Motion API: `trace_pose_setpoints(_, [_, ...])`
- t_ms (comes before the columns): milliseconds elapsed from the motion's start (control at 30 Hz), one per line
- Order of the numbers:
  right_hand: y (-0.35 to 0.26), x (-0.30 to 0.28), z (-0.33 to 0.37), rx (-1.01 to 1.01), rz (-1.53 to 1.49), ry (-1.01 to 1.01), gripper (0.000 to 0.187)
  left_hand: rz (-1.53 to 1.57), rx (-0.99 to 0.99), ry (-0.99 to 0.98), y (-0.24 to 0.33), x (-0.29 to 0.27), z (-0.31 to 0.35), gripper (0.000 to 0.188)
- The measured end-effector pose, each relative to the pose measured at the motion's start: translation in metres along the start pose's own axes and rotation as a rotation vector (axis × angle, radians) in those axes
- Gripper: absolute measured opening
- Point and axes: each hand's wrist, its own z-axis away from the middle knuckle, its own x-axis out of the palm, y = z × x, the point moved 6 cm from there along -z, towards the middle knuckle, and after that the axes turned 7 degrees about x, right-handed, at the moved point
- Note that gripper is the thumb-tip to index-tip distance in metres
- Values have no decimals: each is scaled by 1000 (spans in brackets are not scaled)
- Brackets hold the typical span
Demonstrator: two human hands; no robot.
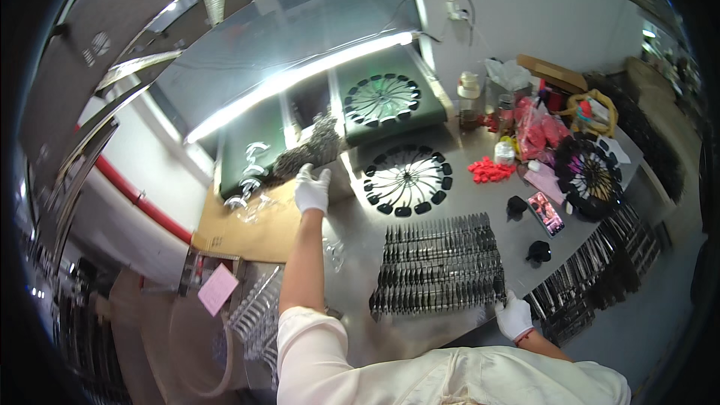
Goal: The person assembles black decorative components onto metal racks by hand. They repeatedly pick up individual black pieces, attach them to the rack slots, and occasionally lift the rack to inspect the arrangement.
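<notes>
My left hand (pixel 312 189), in a white glove, reaches out beside a heap of small grey metal parts (pixel 319 141). Its thumb and fingers stand apart, and I see nothing between them. Closer to me, several rows of slim black parts (pixel 439 266) lie side by side on the metal table (pixel 352 247). My right hand (pixel 515 317), also gloved in white, is at the near right corner of these rows. Its fingers are drawn together against the row's end; what they pinch is too small to make out.
Black-tipped pieces form a ring (pixel 407 180) beyond the rows; another ring (pixel 382 99) sits on a green surface. To the right are red pieces (pixel 491 171), a lit phone (pixel 546 214), a bottle (pixel 469 97) and bags. Clear curved pieces (pixel 251 172) lie left, near cardboard (pixel 247 229). A lamp tube (pixel 300 82) crosses above.
</notes>
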Motion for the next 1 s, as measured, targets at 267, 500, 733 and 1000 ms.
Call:
trace_pose_setpoints(267, [-14, -9, 7, -55, -8, -4, 34, -322, 428, 174, -41, 44, -73, 27])
trace_pose_setpoints(500, [12, 6, 4, -34, 37, -61, 52, 720, 541, 628, 31, -145, 64, 21])
trace_pose_setpoints(733, [8, 16, -15, -145, 67, -88, 48, 475, -336, 366, 7, -191, 254, 23])
trace_pose_setpoints(1000, [31, 21, -34, -189, 93, -22, 48, 801, -512, 64, -18, -128, 329, 22])
